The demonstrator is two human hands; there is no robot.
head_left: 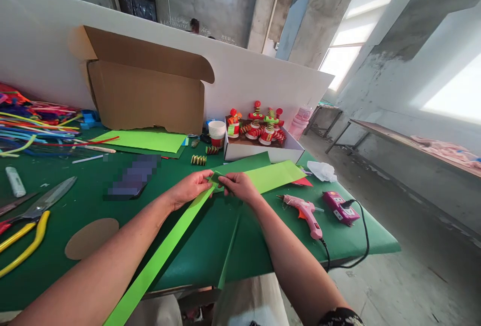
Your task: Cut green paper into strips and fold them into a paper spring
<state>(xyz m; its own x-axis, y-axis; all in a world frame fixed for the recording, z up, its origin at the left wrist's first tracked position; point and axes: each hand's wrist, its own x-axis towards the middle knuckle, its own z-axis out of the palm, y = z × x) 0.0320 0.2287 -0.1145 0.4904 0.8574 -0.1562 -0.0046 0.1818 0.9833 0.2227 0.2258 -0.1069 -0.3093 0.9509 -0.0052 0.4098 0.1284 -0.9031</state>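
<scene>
Pinching tight, with the fingers of left hand (190, 188) and right hand (240, 185), the ends of a light green paper strip (164, 256) and a dark green strip (227, 256) over the table (195, 261). Maybe just begun; hard to see under there. Yet to fold: long tails past the near edge. Done: two paper springs (199, 160), toward the far edge.

From afar, I see sunlight (456, 85) strike a rough grey concrete wall (393, 83) near a tall, bright window (341, 61); beyond the right edge of the green table (383, 242), a long brown-topped bench (391, 134) stands on grey floor (417, 251).
</scene>
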